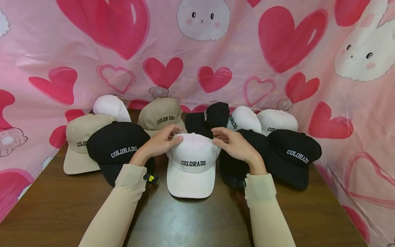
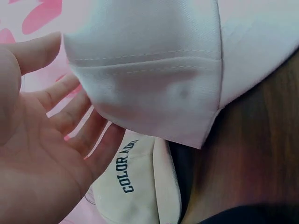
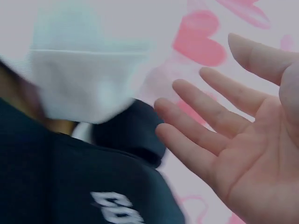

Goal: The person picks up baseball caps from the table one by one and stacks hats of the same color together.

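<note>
A white cap (image 1: 193, 151) with COLORADO lettering stands at the middle of the table, brim toward the camera. My left hand (image 1: 160, 140) is at its upper left side; in the left wrist view the hand (image 2: 56, 126) has its fingers spread behind the white cap (image 2: 145, 84), thumb tip at the cap's edge. My right hand (image 1: 236, 144) is beside the cap's upper right side. In the right wrist view that hand (image 3: 243, 135) has loosely extended fingers, apart from the white cap (image 3: 84, 84), and holds nothing.
Black caps (image 1: 118, 144) and a beige cap (image 1: 83, 137) lie at left. Behind are another beige cap (image 1: 162, 115), a black cap (image 1: 216, 115) and white caps (image 1: 277, 120). More black caps (image 1: 293, 154) sit at right on the wooden table (image 1: 191, 223). A pink heart-print cloth (image 1: 197, 51) hangs behind.
</note>
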`<state>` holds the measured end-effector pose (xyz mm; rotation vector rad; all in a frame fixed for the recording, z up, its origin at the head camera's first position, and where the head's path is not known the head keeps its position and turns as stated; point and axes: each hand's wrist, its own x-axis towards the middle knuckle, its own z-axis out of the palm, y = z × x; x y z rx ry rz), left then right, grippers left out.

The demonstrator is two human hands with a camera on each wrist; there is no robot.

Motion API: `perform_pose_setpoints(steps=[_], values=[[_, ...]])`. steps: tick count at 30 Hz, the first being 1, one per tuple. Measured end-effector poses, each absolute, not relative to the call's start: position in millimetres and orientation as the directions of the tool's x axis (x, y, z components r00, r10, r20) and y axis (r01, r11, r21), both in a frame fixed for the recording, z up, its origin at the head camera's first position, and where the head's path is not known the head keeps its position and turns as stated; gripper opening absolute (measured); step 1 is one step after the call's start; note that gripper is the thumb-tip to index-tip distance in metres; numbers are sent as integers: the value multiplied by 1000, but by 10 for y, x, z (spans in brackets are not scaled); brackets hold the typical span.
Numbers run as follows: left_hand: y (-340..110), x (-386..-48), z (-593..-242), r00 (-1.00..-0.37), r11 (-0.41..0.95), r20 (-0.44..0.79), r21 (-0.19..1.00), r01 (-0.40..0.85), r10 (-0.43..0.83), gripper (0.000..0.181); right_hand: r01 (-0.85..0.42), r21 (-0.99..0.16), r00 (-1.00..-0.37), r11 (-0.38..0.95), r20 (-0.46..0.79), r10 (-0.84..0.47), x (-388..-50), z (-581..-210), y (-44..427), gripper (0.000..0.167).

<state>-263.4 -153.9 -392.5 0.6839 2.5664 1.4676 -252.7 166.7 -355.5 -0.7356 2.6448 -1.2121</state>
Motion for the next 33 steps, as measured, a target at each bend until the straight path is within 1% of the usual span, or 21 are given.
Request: perform_pose_setpoints(steps=[5,8,10,13,16,20,23,27,31,33], values=[[-1515,-2637,-3870,-893,437,192,817,376,408,48,-370,-766,-904,525,168,-392,-2460,-3272,1908,45],[-1489,-2617,-3805,-880,431,244,798,421,408,48,-352,-739,-928,575,193,-320,-2496,-3104,2117,46],[-1473,-2594,-3746,-871,428,273,786,447,408,47,-321,-711,-944,626,187,-272,-2570,-2999,2256,49],[-1455,-2546,-3662,-864,430,299,772,468,405,47,-251,-689,-967,680,143,-211,-2751,-2911,2454,57],[-1435,-2506,-3600,-856,430,321,759,489,405,47,-177,-674,-983,717,82,-166,-2987,-2934,2638,64],[-1395,-2445,-3521,-839,422,357,741,522,410,47,-39,-702,-992,711,-59,-112,-3242,-3063,2840,73],[-1372,-2407,-3481,-831,418,370,734,535,415,47,79,-755,-975,651,-196,-108,-3358,-3184,2954,79],[-1362,-2387,-3458,-830,426,369,727,538,418,47,206,-815,-921,542,-348,-173,-3475,-3346,3054,80],[-1365,-2402,-3461,-830,434,366,723,538,420,45,302,-836,-848,459,-455,-271,-3558,-3467,3089,84],[-1366,-2410,-3463,-830,436,363,722,538,423,45,325,-835,-829,444,-477,-292,-3581,-3522,3087,85]])
